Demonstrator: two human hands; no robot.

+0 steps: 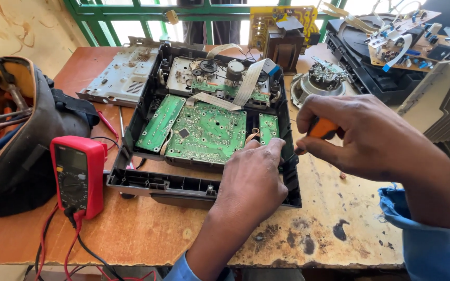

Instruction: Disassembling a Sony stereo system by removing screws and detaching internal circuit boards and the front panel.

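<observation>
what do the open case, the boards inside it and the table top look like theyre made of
Case: likely moulded dark plastic, matte, with ribs and clips.
Boards: green laminate circuit boards, glossy, with fine traces and solder dots.
Table top: probably wood under worn orange-brown paint, chipped to pale patches with dark stains.

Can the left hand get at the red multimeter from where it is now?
Probably yes. The left hand rests on the open device's dark casing, and the red multimeter lies face up just beyond its left edge, with only bare worn table between them.
</observation>
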